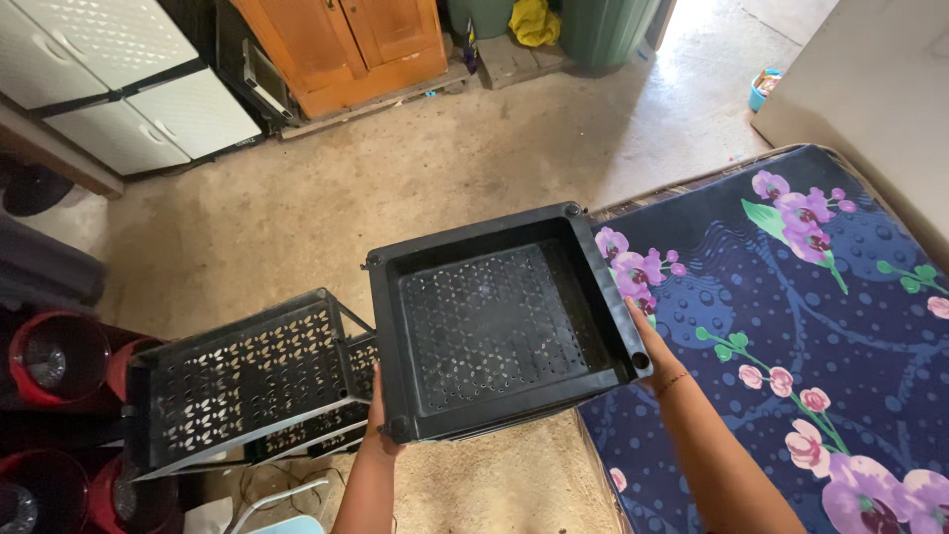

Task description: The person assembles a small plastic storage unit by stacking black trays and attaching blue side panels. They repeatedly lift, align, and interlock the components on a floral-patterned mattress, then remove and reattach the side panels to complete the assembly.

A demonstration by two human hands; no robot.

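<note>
We are looking down at our own two bare hands, and they are lifting a black plastic tray (499,326) in mid-air at the centre of the view. The tray is square with a perforated floor and raised walls, and we are seeing into its empty inside.

Nearest to us, our left hand (379,425) is gripping the tray's near left corner, fingers curled under the rim and mostly hidden. Our right hand (647,346) is clasping the right wall, fingers wrapped around the edge by a corner socket. More layers seem to be showing under the tray's near edge, but we cannot tell whether they are separate trays.

Just left of the tray, a black perforated rack (247,381) is lying tipped on the floor, its tiers facing us. We are judging that the tray is apart from the rack: the two overlap in view, and contact cannot be told. So the work appears partway, with this tray free in hand and the rack's tiers together on the floor.

To the right, a dark blue mattress (791,326) with purple flowers is lying alongside. Red buckets (54,356) are sitting at the far left. Beyond, across the concrete floor (415,168), a wooden cabinet (346,44) and white cupboards (119,79) are standing against the wall.
</note>
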